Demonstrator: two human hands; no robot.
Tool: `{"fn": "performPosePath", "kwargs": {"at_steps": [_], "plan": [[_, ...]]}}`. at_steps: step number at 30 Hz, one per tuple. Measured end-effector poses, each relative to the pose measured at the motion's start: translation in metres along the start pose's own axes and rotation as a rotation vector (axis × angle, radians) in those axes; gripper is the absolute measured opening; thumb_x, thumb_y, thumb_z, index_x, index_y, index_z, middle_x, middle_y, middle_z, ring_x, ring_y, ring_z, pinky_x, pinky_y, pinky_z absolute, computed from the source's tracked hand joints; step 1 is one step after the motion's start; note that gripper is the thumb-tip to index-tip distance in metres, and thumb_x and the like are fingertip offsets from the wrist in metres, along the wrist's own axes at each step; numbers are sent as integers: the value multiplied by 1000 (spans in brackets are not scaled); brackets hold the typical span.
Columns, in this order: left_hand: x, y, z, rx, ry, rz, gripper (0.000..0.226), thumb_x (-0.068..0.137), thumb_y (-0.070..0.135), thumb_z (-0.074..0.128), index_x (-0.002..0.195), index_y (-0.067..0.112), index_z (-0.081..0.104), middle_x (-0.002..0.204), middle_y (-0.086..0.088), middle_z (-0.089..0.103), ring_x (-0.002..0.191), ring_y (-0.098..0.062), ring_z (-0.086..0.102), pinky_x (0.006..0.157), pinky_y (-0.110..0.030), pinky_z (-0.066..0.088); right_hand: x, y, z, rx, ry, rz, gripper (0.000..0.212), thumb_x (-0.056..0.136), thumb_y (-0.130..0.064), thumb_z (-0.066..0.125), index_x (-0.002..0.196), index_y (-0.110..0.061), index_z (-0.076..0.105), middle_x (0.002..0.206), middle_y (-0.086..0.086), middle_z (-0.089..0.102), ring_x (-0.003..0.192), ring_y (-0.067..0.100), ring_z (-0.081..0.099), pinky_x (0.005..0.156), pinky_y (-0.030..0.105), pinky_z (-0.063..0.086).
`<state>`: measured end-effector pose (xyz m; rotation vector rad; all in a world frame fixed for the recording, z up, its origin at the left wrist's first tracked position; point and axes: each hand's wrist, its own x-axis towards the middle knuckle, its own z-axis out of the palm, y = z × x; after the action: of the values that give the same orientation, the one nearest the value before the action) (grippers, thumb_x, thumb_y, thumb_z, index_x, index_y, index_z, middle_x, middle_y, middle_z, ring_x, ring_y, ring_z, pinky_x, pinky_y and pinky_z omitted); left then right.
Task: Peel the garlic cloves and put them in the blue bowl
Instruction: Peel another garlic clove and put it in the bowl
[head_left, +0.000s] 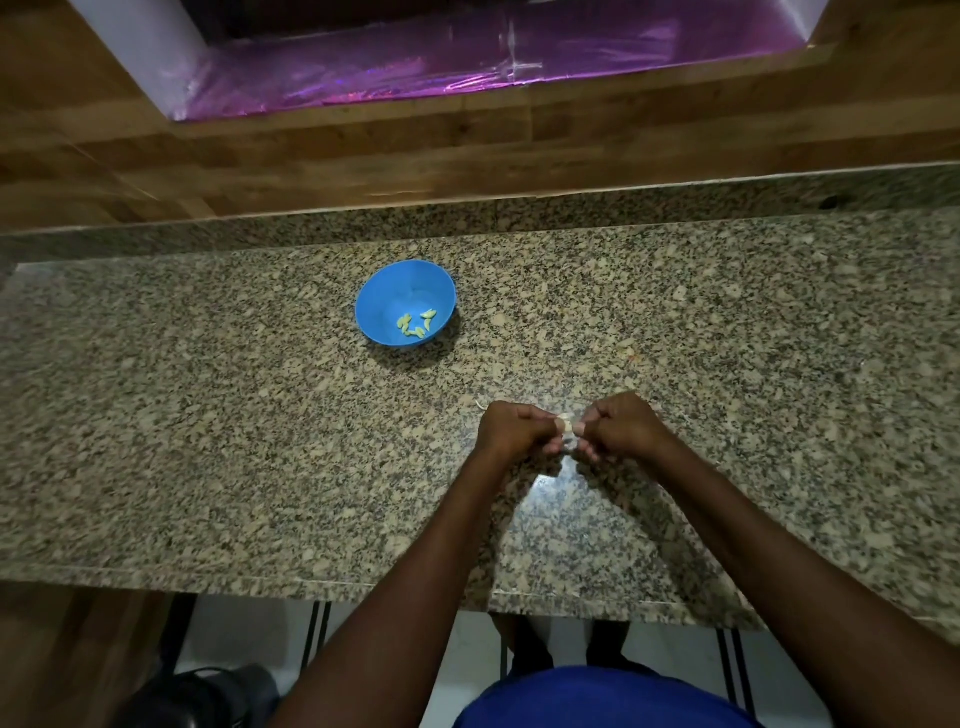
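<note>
Both hands are up over the speckled granite surface (208, 415), near its front edge and right of centre. Left hand (511, 428) and right hand (626, 426) face each other with knuckles up and fingers curled in. Between them sits one garlic clove (568, 428), pale, pinched from both sides at the fingertips. Each grip is closed tight on the clove, no gap visible. Looks like loose skin hanging just under the clove, but the view is too small and dim to be sure.

The blue bowl (387, 291) stands on the surface, well apart from the hands, further back and to the left. Inside it, a small cluster of peeled cloves (415, 325) lies on the bottom toward the near right side, yellowish-green in this light, some touching each other.

A thin pale scrap of peel (480, 404) lies on the surface just beyond the left hand.

Behind the surface: a wooden ledge (311, 156), then a purple shiny sheet (467, 67) in a recess. A blue garment (597, 699) shows at the bottom edge.
</note>
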<state>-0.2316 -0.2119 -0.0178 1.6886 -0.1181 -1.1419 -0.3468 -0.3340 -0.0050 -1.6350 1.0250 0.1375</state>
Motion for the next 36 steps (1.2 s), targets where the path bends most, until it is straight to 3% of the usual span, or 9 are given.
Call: {"fn": "performPosePath", "kwargs": {"at_steps": [3,5,7,10,15,18,23,28,36], "plan": [[5,3,7,-97,75,-75,8,82,-8,73,75,-8,68,63,-21,69,50,-21,67,55,-27,60,-8,-3,14,-475,327,-235,24,88,-20,71,67,-18,60,66,-1,65,60,16,58,52,23,35],[6,6,9,-125,71,-101,7,82,-9,72,78,-12,66,58,-20,66,45,-22,61,59,-35,60,-11,2,18,-501,389,-321,22,89,-19,69,70,-16,60,67,2,65,61,20,58,55,26,36],[5,7,9,-136,51,-78,7,83,-7,73,85,-11,68,59,-19,66,46,-22,61,64,-41,61,-9,6,16,-189,324,-256,21,89,-14,69,69,-9,63,64,6,67,54,18,59,54,25,41],[1,4,8,-138,12,32,7,83,-3,75,88,-3,71,68,-15,71,57,-19,69,57,-32,61,-1,1,6,535,101,135,14,93,-2,60,80,2,64,65,14,64,44,16,53,42,23,44],[2,1,8,-76,15,175,7,84,-2,74,85,5,73,69,-8,72,59,-16,68,64,-28,60,4,0,-6,948,-242,459,19,99,-1,42,87,2,56,49,3,52,34,6,42,34,13,31],[2,2,8,-42,20,177,5,83,-1,75,86,1,73,71,-13,72,60,-19,68,66,-32,61,2,2,-7,912,-250,461,24,99,-2,42,81,1,57,51,2,48,35,6,41,34,13,30],[2,4,5,-14,-13,156,10,85,-3,73,93,-6,70,74,-18,69,57,-18,68,58,-30,60,7,5,-1,525,-37,251,21,97,-2,52,79,0,64,59,8,52,48,15,43,36,19,33],[-2,10,10,56,-53,259,17,87,-4,71,102,-10,71,80,-18,71,63,-16,70,66,-26,61,3,1,-2,486,2,221,21,96,1,49,80,1,62,57,8,53,46,15,43,37,20,31],[-1,7,8,150,-37,280,7,83,-2,75,90,0,76,77,-16,75,66,-23,72,69,-33,61,-2,1,-4,560,-56,294,20,96,1,50,80,2,62,60,9,57,41,11,49,35,18,37]]}}
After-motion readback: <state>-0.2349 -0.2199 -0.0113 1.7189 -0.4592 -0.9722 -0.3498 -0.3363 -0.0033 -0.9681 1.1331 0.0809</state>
